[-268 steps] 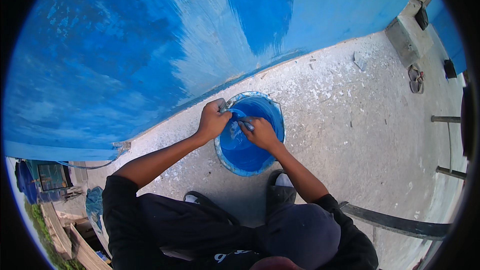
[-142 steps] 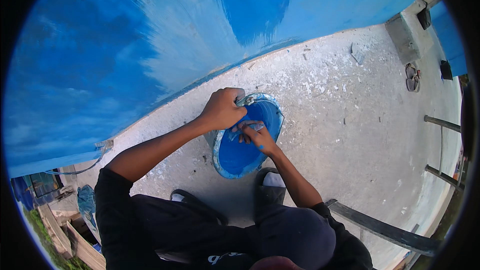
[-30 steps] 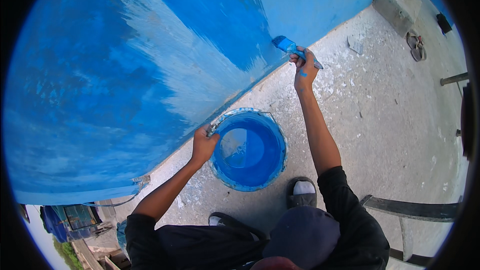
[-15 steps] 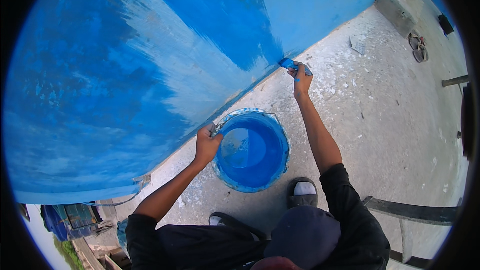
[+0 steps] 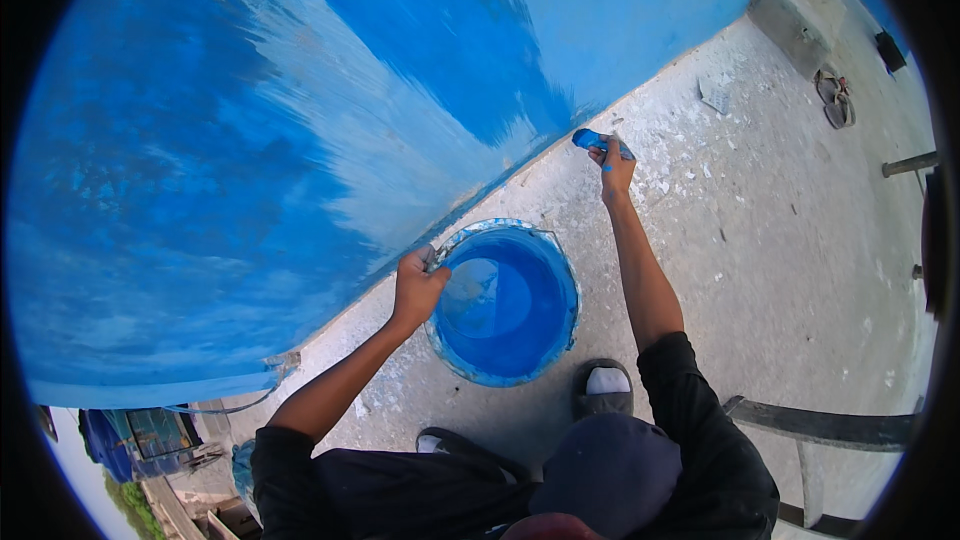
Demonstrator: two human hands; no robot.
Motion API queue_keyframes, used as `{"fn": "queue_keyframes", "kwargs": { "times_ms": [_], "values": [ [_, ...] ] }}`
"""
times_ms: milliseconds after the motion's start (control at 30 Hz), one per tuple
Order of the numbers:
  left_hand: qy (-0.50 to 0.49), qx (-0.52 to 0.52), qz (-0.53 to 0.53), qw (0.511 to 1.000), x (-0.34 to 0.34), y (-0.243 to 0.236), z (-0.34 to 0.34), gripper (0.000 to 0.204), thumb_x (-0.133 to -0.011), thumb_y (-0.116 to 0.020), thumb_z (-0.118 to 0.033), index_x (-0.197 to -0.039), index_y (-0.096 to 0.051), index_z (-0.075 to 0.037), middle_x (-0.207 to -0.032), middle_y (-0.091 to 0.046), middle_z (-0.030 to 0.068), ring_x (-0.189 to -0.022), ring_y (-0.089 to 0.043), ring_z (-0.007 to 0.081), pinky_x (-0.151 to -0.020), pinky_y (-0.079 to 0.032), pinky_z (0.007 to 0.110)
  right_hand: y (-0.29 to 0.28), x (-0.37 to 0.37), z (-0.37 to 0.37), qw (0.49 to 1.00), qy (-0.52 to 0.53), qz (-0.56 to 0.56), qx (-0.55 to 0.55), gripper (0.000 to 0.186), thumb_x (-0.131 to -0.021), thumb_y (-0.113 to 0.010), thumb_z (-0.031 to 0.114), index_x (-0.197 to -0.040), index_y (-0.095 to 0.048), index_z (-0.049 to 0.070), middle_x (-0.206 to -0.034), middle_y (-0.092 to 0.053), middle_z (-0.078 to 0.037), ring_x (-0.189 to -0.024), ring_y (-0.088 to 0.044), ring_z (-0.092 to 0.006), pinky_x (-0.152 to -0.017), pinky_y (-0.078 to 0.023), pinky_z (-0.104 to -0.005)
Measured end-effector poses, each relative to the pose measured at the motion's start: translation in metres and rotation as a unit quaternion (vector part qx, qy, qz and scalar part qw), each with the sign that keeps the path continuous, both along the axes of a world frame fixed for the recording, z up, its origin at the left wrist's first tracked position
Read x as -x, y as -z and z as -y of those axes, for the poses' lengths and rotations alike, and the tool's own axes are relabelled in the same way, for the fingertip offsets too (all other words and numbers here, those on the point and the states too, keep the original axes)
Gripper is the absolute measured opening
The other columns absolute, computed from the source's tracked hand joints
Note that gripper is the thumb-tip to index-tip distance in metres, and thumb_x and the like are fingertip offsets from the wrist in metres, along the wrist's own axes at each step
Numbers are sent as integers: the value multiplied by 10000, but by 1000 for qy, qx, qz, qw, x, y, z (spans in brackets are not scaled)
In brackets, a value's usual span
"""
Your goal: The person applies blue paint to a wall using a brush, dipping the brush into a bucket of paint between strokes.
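My left hand grips the rim of a paint bucket on its wall side, thumb over the edge. Blue paint lies inside the bucket, partly in shadow. My right hand is closed around a paintbrush, whose bristles are coated in blue. The brush hovers near the base of the wall, a little apart from it. Dark blue strokes cover much of the wall; a paler patch runs between them, and the far part is light blue. A smear of paint marks my right hand.
Paint flecks dot the concrete floor. Sandals and a concrete block are at the far right. A dark bench-like frame stands at the near right. My sandalled feet are just behind the bucket.
My right hand has drawn the paintbrush away from the wall's lower edge, slightly right and toward me. My left hand stays on the bucket rim.
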State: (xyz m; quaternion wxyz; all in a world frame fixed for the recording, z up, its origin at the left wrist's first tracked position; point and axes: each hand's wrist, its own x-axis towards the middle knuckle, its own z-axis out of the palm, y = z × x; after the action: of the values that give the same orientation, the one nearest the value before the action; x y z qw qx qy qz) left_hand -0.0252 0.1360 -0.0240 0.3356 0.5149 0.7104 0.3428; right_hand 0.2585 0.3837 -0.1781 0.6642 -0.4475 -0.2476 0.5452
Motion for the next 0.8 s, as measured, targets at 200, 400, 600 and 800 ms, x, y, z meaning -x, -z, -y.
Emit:
{"fn": "queue_keyframes", "kwargs": {
  "times_ms": [200, 400, 600, 800],
  "values": [
    [-1, 5, -27, 1000, -5, -8, 3, 139, -743, -576, -19, -676, -454, -13, -623, -368, -34, -584, -342, 62, -498, -288, 278, -29, -3, -4, 996, -37, -54, -62, 346, -977, -485, 233, -1104, -580, -74, -823, -621, -103, -783, -649, -176, -751, -559, -298],
    [-16, -15, -14, 1000, -5, -5, 4, 332, -716, -581, -39, -645, -257, -43, -625, -197, 4, -589, -245, 97, -508, -214, 337, -56, -14, -7, 964, 8, -234, -128, 372, -990, -464, 249, -1125, -547, -88, -671, -521, -46, -781, -632, -180, -776, -549, -288],
    [-17, -15, 7, 1000, -10, -6, 1, 334, -708, -578, -31, -634, -253, -46, -615, -196, 0, -577, -245, 92, -501, -214, 332, -16, -8, -6, 991, 11, -132, -13, 324, -982, -465, 210, -1046, -577, -87, -642, -526, -37, -742, -651, -175, -740, -570, -290],
    [-3, -18, -19, 1000, -18, -20, 1, 324, -711, -571, -30, -628, -258, -48, -610, -198, -2, -571, -245, 94, -500, -214, 331, -10, -8, -7, 998, 21, -63, 13, 345, -984, -472, 228, -1085, -579, -84, -698, -532, -49, -817, -668, -198, -786, -568, -297]
  ]
}}
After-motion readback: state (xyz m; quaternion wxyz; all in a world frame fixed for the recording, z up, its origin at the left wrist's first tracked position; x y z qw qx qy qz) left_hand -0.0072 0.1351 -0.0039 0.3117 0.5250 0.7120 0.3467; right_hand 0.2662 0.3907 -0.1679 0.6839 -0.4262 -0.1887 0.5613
